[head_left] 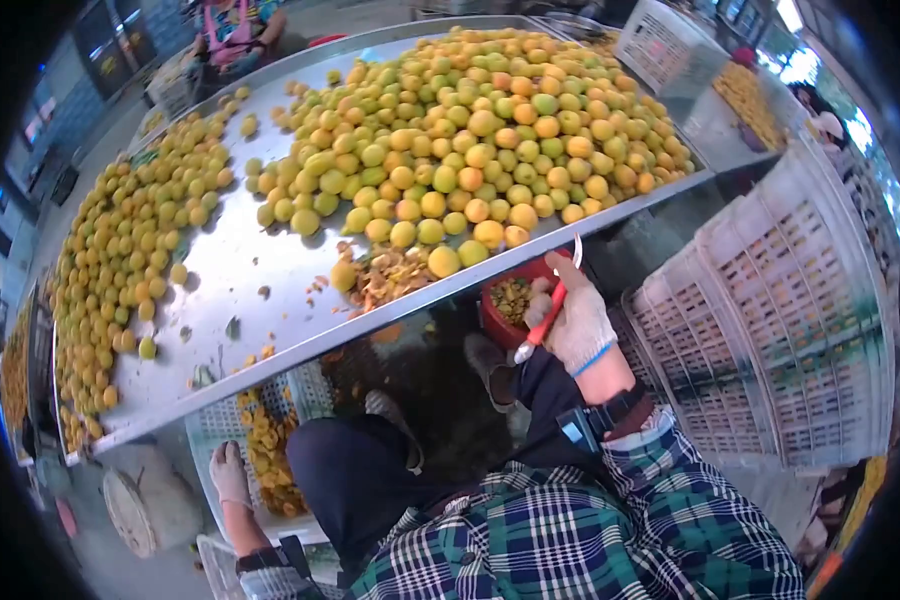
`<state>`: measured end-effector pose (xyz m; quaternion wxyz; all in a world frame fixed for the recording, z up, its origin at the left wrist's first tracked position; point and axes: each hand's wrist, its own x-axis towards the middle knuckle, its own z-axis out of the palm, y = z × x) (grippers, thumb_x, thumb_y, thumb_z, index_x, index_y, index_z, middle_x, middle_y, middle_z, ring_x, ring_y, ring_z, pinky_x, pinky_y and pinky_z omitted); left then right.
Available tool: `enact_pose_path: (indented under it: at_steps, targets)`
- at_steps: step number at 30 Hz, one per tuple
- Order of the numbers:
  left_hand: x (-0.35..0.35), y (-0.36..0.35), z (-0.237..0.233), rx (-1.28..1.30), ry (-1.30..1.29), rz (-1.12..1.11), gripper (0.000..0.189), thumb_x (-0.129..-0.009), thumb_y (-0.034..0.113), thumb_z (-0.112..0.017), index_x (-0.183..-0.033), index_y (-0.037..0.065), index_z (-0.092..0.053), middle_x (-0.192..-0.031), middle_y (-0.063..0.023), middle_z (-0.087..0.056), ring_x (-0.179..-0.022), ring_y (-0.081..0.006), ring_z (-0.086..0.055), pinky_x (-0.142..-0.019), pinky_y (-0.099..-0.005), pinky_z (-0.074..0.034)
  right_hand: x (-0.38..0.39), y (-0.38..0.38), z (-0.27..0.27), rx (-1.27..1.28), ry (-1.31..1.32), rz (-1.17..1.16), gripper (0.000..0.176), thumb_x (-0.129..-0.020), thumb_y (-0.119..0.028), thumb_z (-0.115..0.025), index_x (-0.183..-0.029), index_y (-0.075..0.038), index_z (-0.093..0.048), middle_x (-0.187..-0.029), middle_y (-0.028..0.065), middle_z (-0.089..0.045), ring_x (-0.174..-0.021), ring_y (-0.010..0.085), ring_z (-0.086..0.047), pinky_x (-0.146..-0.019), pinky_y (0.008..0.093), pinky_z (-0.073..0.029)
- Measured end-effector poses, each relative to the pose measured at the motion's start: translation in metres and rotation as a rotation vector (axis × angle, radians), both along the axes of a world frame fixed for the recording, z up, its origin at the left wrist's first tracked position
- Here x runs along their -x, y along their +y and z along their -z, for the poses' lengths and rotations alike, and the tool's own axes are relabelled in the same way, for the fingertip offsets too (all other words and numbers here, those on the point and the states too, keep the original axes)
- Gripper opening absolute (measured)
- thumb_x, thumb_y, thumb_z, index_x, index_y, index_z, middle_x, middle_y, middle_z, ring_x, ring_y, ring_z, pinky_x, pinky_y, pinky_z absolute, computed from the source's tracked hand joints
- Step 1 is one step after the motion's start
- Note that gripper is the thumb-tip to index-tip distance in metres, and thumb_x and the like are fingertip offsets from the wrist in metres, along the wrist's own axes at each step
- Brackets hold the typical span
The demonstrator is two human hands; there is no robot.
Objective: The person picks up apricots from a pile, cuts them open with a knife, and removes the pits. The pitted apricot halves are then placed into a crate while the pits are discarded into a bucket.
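Note:
My right hand (580,325), in a white knit glove with a blue cuff, is closed around a red-handled knife (549,312) with a curved metal tip pointing up. Just behind it is a red bucket (492,322) holding small greenish-brown pieces, perhaps pits. My left hand (230,474), also gloved, hangs at the left side of a pale plastic crate (314,390). Its fingers look loosely extended, and nothing shows in them. Halved yellow fruit (270,455) lies inside the crate. Whole apricots (470,150) are heaped on the metal table (225,330) ahead.
Stacked white crates (760,310) rise at my right. A pile of fruit scraps (395,275) lies by the table's raised front edge. A white bucket (140,500) stands at lower left. Another person (235,35) is across the table.

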<state>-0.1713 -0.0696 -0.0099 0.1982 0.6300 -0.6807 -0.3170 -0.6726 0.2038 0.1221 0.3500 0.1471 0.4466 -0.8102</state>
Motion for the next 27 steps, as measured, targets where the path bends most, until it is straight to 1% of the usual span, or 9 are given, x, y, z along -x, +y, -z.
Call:
enact_pose_path:
  at_steps: [3, 4, 11, 15, 17, 18, 19, 21, 27]
  targets:
    - [0.061, -0.011, -0.041, -0.132, 0.338, 0.029, 0.022, -0.096, 0.018, -0.055, -0.107, 0.001, -0.063, -0.080, -0.0082, -0.065, -0.064, -0.0163, -0.059, -0.060, -0.0285, -0.048, -0.004, 0.043, 0.006, -0.032, -0.037, 0.025, 0.010, -0.094, -0.020, -0.056, -0.095, -0.011, -0.054, -0.072, 0.0027, -0.052, -0.053, 0.0144, -0.048, -0.049, 0.0316, -0.040]
    - [0.077, -0.023, -0.052, -0.179, 0.420, 0.183, 0.024, -0.098, 0.020, -0.053, -0.106, -0.001, -0.062, -0.078, -0.0041, -0.061, -0.061, -0.0091, -0.054, -0.055, -0.0233, -0.045, -0.006, 0.051, 0.004, -0.041, -0.028, 0.020, 0.010, -0.094, -0.019, -0.055, -0.099, -0.010, -0.054, -0.073, 0.0030, -0.052, -0.055, 0.0145, -0.048, -0.050, 0.0315, -0.040]
    - [0.243, -0.002, -0.149, -0.199, 0.544, 0.522, 0.023, -0.096, 0.013, -0.054, -0.111, -0.003, -0.061, -0.086, -0.0065, -0.063, -0.071, -0.0112, -0.058, -0.065, -0.0234, -0.048, -0.013, 0.042, -0.070, 0.168, 0.206, 0.085, 0.031, -0.096, -0.018, -0.052, -0.125, -0.006, -0.051, -0.078, 0.0041, -0.054, -0.060, 0.0143, -0.052, -0.055, 0.0320, -0.046]
    - [0.303, 0.033, -0.151, -0.388, 0.691, 0.638, 0.027, -0.098, 0.020, -0.055, -0.112, -0.003, -0.062, -0.087, -0.0080, -0.066, -0.071, -0.0143, -0.062, -0.066, -0.0259, -0.051, 0.027, 0.008, -0.068, -0.315, 0.661, 0.000, 0.025, -0.095, -0.020, -0.052, -0.116, -0.008, -0.058, -0.075, 0.0014, -0.054, -0.061, 0.0145, -0.052, -0.056, 0.0324, -0.045]
    - [0.324, 0.049, -0.145, -0.466, 0.716, 0.621, 0.034, -0.098, 0.028, -0.054, -0.111, -0.002, -0.062, -0.088, -0.0084, -0.067, -0.071, -0.0164, -0.064, -0.067, -0.0280, -0.052, 0.070, -0.017, -0.006, -0.731, 1.207, -0.031, 0.026, -0.090, -0.025, -0.058, -0.108, -0.007, -0.061, -0.071, 0.0058, -0.058, -0.062, 0.0207, -0.059, -0.058, 0.0360, -0.048]
    - [0.332, 0.055, -0.139, -0.507, 0.744, 0.589, 0.035, -0.098, 0.029, -0.054, -0.111, -0.002, -0.062, -0.088, -0.0083, -0.067, -0.071, -0.0164, -0.064, -0.067, -0.0281, -0.052, 0.076, -0.024, -0.004, -0.912, 1.216, -0.213, 0.032, -0.088, -0.031, -0.059, -0.110, -0.009, -0.062, -0.091, 0.0185, -0.067, -0.085, 0.0375, -0.065, -0.076, 0.0435, -0.052]
    - [0.341, 0.059, -0.132, -0.549, 0.774, 0.551, 0.035, -0.098, 0.030, -0.055, -0.111, -0.002, -0.062, -0.088, -0.0082, -0.067, -0.071, -0.0164, -0.064, -0.067, -0.0282, -0.052, 0.074, -0.036, -0.002, -1.008, 1.258, -0.241, 0.031, -0.086, -0.032, -0.060, -0.105, -0.008, -0.062, -0.094, 0.0184, -0.067, -0.089, 0.0400, -0.064, -0.077, 0.0461, -0.051]
    - [0.357, 0.063, -0.126, -0.573, 0.762, 0.506, 0.036, -0.098, 0.031, -0.054, -0.111, -0.001, -0.062, -0.087, -0.0077, -0.067, -0.071, -0.0168, -0.064, -0.067, -0.0283, -0.052, 0.076, -0.058, -0.005, -1.250, 1.278, -0.562, 0.032, -0.086, -0.036, -0.060, -0.103, -0.008, -0.062, -0.096, 0.0167, -0.068, -0.091, 0.0365, -0.066, -0.079, 0.0456, -0.052]
    - [0.393, 0.060, -0.107, -0.649, 0.890, 0.357, 0.037, -0.099, 0.030, -0.052, -0.112, -0.002, -0.061, -0.089, -0.0090, -0.065, -0.071, -0.0172, -0.063, -0.067, -0.0280, -0.052, 0.090, -0.092, 0.014, -1.400, 1.278, -0.916, 0.039, -0.084, -0.045, -0.061, -0.098, -0.009, -0.065, -0.094, 0.0147, -0.069, -0.093, 0.0325, -0.067, -0.079, 0.0461, -0.052]
